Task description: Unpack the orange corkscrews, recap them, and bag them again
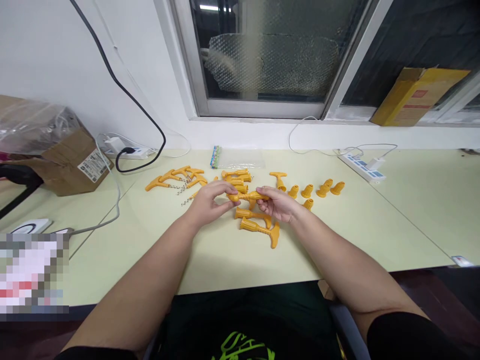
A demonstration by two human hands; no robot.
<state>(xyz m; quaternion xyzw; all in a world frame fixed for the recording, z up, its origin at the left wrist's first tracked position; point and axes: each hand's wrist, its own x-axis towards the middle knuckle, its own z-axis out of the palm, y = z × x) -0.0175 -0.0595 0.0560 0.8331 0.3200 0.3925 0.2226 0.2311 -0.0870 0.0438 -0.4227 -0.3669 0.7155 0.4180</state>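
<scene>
Between my hands is a yellow corkscrew [245, 196], held roughly level above the table. My left hand [213, 201] pinches its handle end, and my right hand [276, 203] is closed around the sleeve end. Just below lie yellow corkscrews with sleeves [255, 226], and more are behind the held one. Several yellow handles with bare metal spirals [168, 176] rest to the left. To the right stand several loose yellow sleeves [307, 190], near another T-shaped yellow piece [278, 180].
A clear plastic bag [240, 158] lies at the back of the pale green table [232, 270]. Power strips [362, 167] with cables stand along the wall. An open cardboard box [71, 160] is at the left, and a black cable hangs nearby.
</scene>
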